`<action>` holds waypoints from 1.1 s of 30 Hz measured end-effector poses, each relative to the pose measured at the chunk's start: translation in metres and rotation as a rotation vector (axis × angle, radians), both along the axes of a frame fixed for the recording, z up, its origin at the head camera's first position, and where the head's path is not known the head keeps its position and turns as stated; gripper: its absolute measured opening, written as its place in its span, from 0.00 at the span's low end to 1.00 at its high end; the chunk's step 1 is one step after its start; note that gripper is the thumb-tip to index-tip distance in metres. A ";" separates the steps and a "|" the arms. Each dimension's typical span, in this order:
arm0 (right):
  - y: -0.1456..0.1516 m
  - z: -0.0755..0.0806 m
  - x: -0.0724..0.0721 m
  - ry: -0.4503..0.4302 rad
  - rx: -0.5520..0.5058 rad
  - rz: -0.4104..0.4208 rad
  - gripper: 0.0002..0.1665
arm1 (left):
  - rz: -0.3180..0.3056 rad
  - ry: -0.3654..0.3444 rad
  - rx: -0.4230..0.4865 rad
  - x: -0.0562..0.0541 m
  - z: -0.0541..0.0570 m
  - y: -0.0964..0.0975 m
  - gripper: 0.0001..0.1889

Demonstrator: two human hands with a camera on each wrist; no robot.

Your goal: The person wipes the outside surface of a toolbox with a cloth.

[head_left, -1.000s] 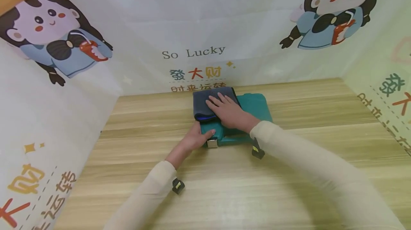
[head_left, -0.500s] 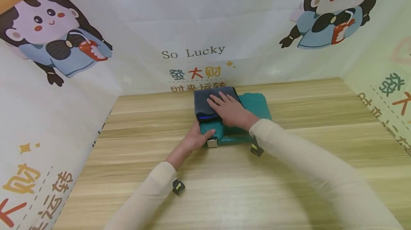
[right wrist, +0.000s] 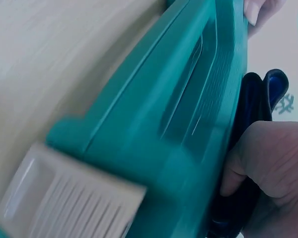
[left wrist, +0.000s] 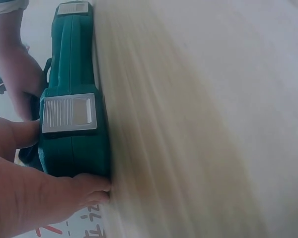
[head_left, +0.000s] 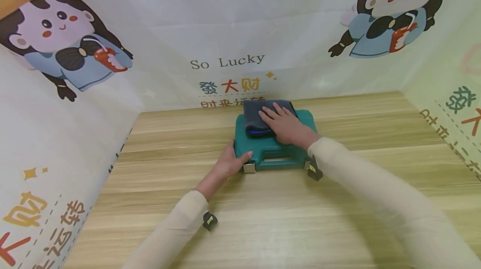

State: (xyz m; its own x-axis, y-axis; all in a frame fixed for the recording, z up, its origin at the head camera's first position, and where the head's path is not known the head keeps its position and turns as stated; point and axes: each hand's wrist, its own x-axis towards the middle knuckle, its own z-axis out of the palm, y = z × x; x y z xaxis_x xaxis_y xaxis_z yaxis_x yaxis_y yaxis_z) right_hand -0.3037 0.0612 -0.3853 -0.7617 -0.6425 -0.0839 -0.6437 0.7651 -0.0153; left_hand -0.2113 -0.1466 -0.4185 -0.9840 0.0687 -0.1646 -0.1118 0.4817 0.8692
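Observation:
A teal plastic carrying case (head_left: pixel 249 145) lies flat on the wooden table, its handle and silver latch (head_left: pixel 249 167) toward me. My left hand (head_left: pixel 227 162) holds the case's near left corner, thumb on top and fingers along the side, as the left wrist view shows. On top of the case lies a folded dark grey cloth (head_left: pixel 253 118) with black edging and a blue inner side. My right hand (head_left: pixel 287 128) rests on this cloth with its fingers spread and straight. In the right wrist view, the cloth's folded layers (right wrist: pixel 251 99) show beside the case handle.
The wooden table (head_left: pixel 240 219) reaches to a white printed cloth backdrop (head_left: pixel 169 31) right behind the case. Similar printed sheets stand at the left and right sides. A small black device (head_left: pixel 209 221) is strapped at each wrist.
My right hand has slid the cloth to the right across the case, uncovering the case's left part and handle. My left hand has stayed at the corner.

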 end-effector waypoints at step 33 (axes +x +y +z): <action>0.080 -0.004 0.014 -0.011 -0.129 -0.144 0.37 | 0.039 0.023 0.003 0.004 -0.004 0.002 0.40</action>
